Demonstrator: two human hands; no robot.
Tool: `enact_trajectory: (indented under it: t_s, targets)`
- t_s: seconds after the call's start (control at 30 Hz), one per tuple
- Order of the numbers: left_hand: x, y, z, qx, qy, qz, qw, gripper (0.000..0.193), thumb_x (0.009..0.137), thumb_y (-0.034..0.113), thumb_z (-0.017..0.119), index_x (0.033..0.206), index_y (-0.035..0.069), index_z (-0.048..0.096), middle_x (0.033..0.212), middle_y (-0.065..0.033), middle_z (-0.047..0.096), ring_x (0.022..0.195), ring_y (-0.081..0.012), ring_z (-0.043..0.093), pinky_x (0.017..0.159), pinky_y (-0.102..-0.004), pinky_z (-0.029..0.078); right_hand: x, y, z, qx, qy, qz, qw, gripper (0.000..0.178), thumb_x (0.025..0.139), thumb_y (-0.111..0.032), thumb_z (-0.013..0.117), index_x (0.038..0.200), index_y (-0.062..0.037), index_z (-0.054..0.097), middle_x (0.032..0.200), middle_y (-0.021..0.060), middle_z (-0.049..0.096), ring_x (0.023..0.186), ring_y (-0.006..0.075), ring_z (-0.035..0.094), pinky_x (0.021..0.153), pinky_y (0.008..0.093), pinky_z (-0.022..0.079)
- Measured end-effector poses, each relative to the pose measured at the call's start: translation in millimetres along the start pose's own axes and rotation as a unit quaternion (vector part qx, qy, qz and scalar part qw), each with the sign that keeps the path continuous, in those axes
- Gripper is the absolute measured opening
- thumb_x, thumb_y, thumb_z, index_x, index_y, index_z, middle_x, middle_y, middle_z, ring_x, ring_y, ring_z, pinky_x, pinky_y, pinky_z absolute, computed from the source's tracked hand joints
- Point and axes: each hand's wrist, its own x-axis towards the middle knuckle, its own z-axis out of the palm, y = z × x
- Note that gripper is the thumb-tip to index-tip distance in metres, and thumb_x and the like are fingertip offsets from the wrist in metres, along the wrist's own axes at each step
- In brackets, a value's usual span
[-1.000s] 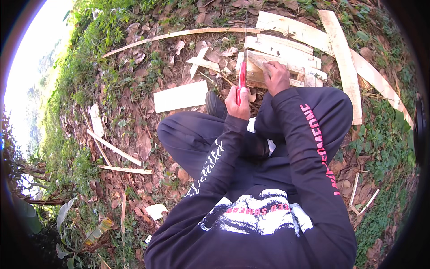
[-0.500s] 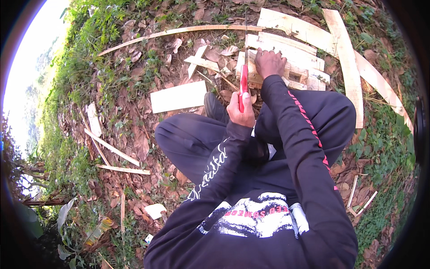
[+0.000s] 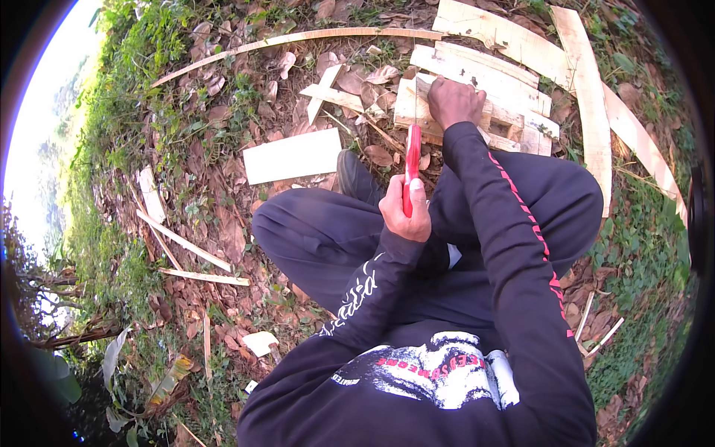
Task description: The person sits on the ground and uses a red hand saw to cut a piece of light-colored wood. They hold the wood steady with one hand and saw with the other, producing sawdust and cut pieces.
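My left hand [image 3: 404,208] is wrapped round the red handle of a saw [image 3: 412,160]. The saw's thin blade points away from me, seen almost edge-on, and crosses the left end of a pale wooden board [image 3: 404,104]. Just right of the blade, my right hand [image 3: 454,103] presses down on that board with its fingers curled over it. The board lies on a stack of wooden pieces [image 3: 514,97] in front of my crossed legs. The fingertips of my right hand and the depth of the blade in the wood are hidden.
Long planks [image 3: 585,97] lie at the far right, and a thin curved strip [image 3: 298,37] stretches across the far left. A pale rectangular board [image 3: 292,156] rests beside my shoe [image 3: 356,177]. Crossed offcuts [image 3: 326,94] and narrow sticks [image 3: 182,240] are scattered over leaves and grass.
My left hand has drawn the saw back toward me. My right hand stays on the board, and the whole view has shifted slightly.
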Motion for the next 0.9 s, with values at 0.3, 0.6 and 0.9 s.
enact_trajectory:
  t_s: [0.3,0.6,0.9]
  targets:
    - [9.6,-2.2,-1.9,-0.018,-0.002,-0.006,1.000,0.024,0.102,0.021,0.053,0.093,-0.001,0.056,0.065,0.0021,0.049,0.055,-0.0050,0.043,0.051,-0.0224,0.035,6.4,-1.5,-3.7,0.000,0.006,0.000,1.000,0.054,0.100,-0.035,0.036,0.076,-0.0065,0.075,0.084,0.0171,0.073,0.088,0.0346,0.067,0.089,0.0516,0.040]
    - [25.7,17.0,16.7,-0.014,-0.007,-0.015,1.000,0.024,0.102,0.021,0.052,0.092,-0.001,0.054,0.064,0.0016,0.048,0.054,-0.0051,0.042,0.051,-0.0230,0.034,9.5,-6.6,8.0,0.001,-0.008,0.045,0.999,0.060,0.102,-0.039,0.031,0.080,-0.0055,0.075,0.092,0.0177,0.073,0.097,0.0358,0.064,0.093,0.0520,0.036]
    - [-14.9,22.0,-23.0,0.054,-0.022,0.005,0.998,0.028,0.099,0.021,0.051,0.087,-0.003,0.056,0.060,-0.0004,0.050,0.052,-0.0061,0.046,0.050,-0.0234,0.035,12.2,-6.1,5.8,0.013,-0.037,0.066,0.997,0.065,0.104,-0.043,0.027,0.085,-0.0056,0.076,0.096,0.0162,0.074,0.103,0.0366,0.062,0.097,0.0530,0.033]
